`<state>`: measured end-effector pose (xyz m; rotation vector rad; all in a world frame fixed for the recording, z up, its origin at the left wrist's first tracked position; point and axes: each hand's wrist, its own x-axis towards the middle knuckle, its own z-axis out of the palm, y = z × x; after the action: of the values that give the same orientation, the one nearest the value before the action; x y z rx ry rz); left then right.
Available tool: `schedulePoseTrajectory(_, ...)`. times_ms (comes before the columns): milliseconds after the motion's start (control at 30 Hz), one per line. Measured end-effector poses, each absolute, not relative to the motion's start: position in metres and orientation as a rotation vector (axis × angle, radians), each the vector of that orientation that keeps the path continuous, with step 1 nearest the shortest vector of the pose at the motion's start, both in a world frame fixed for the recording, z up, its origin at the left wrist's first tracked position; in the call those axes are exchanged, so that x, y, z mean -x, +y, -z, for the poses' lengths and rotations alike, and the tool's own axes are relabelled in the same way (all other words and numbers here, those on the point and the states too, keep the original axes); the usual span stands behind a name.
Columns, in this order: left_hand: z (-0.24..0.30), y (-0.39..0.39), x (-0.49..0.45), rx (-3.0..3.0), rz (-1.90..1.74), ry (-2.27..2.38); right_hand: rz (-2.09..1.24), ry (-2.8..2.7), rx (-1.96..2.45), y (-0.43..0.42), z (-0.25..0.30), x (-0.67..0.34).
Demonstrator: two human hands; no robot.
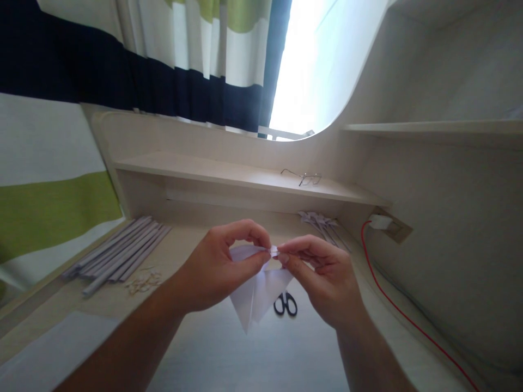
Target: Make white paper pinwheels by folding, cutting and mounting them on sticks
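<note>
A folded sheet of white paper (259, 294) hangs in the air between my two hands, its pointed ends drooping toward the desk. My left hand (223, 267) pinches its upper edge between thumb and fingers. From the other side, my right hand (321, 272) is closed at the same top spot, thumb and forefinger pressed together on the paper. The two sets of fingertips almost meet there. Behind and below the paper lies a pair of scissors (291, 305) with black handles; its blades are mostly hidden.
Rolled white paper tubes (122, 250) lie at the left, with small pale rubber bands (144, 281) beside them. White paper pieces with thin stems (322, 222) rest at the back right. Glasses (310, 178) sit on the shelf. A red cable (384, 288) runs down the right side.
</note>
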<state>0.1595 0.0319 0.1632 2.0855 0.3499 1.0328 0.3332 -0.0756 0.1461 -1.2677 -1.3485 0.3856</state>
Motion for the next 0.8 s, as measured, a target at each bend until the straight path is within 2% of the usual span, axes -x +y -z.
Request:
schedulePoseTrajectory(367, -0.1627, 0.0324, -0.1606, -2.153, -1.046, 0.372, -0.352, -1.367, 1.250, -0.0752, -0.1451, -0.3328)
schedulePoseTrajectory(633, -0.1653, 0.0340, -0.1601, -2.365, -1.264, 0.234, -0.371, -1.363, 1.237, -0.0744, -0.1453, -0.3326)
schedulePoseTrajectory(800, -0.1653, 0.0364, -0.1583, -2.476, -1.256, 0.275, -0.373, -1.358, 1.255, -0.0749, -0.1459, -0.3321)
